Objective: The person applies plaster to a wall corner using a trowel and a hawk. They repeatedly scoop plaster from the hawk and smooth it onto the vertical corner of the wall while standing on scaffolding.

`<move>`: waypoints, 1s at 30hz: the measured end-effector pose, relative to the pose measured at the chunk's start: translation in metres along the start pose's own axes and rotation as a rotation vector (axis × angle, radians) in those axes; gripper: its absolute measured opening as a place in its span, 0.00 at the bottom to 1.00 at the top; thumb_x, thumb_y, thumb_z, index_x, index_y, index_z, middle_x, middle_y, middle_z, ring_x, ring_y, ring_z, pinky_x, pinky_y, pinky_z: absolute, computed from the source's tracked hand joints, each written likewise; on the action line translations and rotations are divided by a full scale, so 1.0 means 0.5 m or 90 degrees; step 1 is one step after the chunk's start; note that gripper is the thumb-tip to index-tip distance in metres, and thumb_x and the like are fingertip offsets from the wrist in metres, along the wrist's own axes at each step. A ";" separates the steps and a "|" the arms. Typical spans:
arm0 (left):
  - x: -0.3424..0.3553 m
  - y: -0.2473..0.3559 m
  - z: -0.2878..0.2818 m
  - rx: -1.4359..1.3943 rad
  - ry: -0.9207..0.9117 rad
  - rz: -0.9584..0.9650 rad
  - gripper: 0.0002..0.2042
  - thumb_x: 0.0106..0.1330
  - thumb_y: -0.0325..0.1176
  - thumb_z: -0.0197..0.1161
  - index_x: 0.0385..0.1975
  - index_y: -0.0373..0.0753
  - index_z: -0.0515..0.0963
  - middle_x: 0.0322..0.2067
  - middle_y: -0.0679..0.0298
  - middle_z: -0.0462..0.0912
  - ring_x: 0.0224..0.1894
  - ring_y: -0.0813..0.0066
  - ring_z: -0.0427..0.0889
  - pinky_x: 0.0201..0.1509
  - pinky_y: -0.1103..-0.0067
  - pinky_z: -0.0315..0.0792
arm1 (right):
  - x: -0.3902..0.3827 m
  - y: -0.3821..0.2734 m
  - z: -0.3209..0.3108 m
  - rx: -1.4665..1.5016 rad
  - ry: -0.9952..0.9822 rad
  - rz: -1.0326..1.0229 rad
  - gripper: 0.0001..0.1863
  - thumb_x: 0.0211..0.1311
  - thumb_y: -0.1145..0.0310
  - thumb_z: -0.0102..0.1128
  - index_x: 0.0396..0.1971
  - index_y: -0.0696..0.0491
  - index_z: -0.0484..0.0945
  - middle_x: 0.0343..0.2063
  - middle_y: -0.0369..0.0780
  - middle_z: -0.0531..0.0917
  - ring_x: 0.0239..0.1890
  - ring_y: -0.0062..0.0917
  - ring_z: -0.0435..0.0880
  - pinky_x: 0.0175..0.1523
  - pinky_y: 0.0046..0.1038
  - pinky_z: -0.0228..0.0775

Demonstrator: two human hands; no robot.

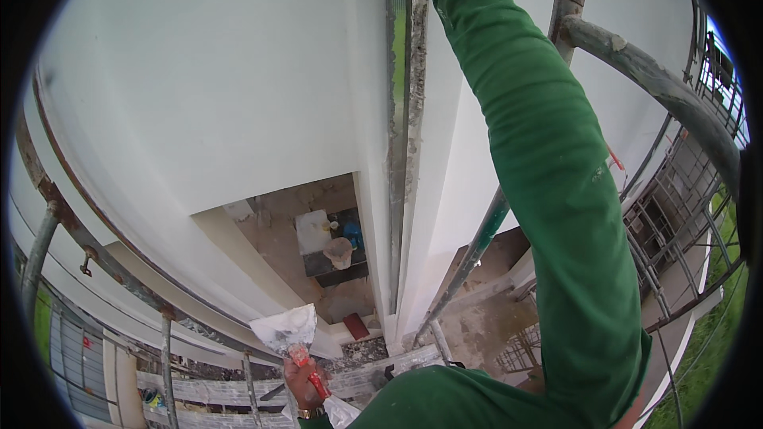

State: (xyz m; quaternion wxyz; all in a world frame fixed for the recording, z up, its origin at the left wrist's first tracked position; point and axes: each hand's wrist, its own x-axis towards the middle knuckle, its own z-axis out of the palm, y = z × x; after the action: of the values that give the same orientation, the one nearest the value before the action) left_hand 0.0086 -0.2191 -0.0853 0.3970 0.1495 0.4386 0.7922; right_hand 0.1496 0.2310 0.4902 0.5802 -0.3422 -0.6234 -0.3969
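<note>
My left hand [304, 385], low in the picture with a watch at the wrist, is closed round the red handle of a putty knife [288, 328]. White filler covers its wide blade. My right arm [548, 151], in a green sleeve, reaches up to the top edge, where the hand is nearly all cut off and its fingers are hidden. Beside that cuff runs a long, shiny metal strip [397, 127], upright along the white wall [214, 71]. A rough, crusted edge [416, 79] lies along the strip's right side.
Scaffold pipes [652, 71] stand close at right, and a rusty rail [111, 258] curves round the left. A green-grey brace [477, 246] slants below my arm. Planks [214, 392] lie below. Through a wall opening show a bucket [338, 252] and a white board [312, 230].
</note>
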 end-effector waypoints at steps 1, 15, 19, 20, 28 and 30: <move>0.001 0.001 0.001 0.001 -0.001 0.001 0.15 0.60 0.23 0.55 0.48 0.34 0.65 0.16 0.62 0.72 0.09 0.73 0.69 0.16 0.74 0.72 | 0.007 -0.002 0.010 0.028 0.034 0.054 0.14 0.57 0.67 0.49 0.29 0.60 0.81 0.30 0.52 0.83 0.35 0.44 0.83 0.42 0.43 0.76; 0.039 -0.061 0.084 -0.042 -0.089 -0.118 0.20 0.60 0.26 0.53 0.53 0.33 0.64 0.18 0.63 0.70 0.11 0.74 0.68 0.18 0.73 0.72 | -0.038 0.198 -0.241 -0.065 -0.034 -0.436 0.18 0.52 0.78 0.49 0.40 0.50 0.84 0.49 0.40 0.83 0.58 0.36 0.76 0.66 0.41 0.63; 0.047 -0.053 0.108 -0.038 -0.085 -0.126 0.20 0.61 0.25 0.52 0.54 0.33 0.64 0.20 0.62 0.71 0.11 0.73 0.68 0.19 0.73 0.72 | -0.047 0.164 -0.205 -0.063 -0.076 -0.494 0.18 0.53 0.78 0.51 0.40 0.46 0.84 0.55 0.32 0.80 0.65 0.32 0.68 0.71 0.46 0.54; 0.049 -0.057 0.105 -0.038 -0.096 -0.127 0.20 0.61 0.25 0.52 0.54 0.33 0.63 0.20 0.62 0.72 0.11 0.73 0.68 0.19 0.73 0.73 | -0.043 0.160 -0.196 -0.069 -0.078 -0.499 0.18 0.53 0.79 0.51 0.40 0.46 0.84 0.56 0.31 0.79 0.66 0.31 0.67 0.71 0.48 0.53; 0.057 -0.086 0.116 -0.069 -0.103 -0.156 0.21 0.61 0.24 0.53 0.55 0.35 0.63 0.23 0.61 0.73 0.11 0.72 0.69 0.20 0.71 0.74 | 0.041 0.212 -0.142 0.015 0.015 -0.584 0.21 0.49 0.81 0.51 0.41 0.46 0.85 0.52 0.34 0.82 0.60 0.36 0.74 0.66 0.40 0.63; 0.062 -0.090 0.107 -0.056 -0.114 -0.159 0.21 0.61 0.24 0.53 0.55 0.35 0.63 0.23 0.61 0.73 0.11 0.72 0.69 0.20 0.71 0.74 | 0.053 0.229 -0.153 0.005 0.086 -0.526 0.22 0.47 0.81 0.51 0.41 0.47 0.85 0.51 0.36 0.83 0.59 0.38 0.75 0.65 0.40 0.64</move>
State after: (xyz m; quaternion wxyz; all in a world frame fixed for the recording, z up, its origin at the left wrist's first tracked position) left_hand 0.0425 -0.1514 -0.0949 0.5364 0.1464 0.3813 0.7385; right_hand 0.2832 0.2136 0.5287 0.4133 -0.0340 -0.6704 -0.6153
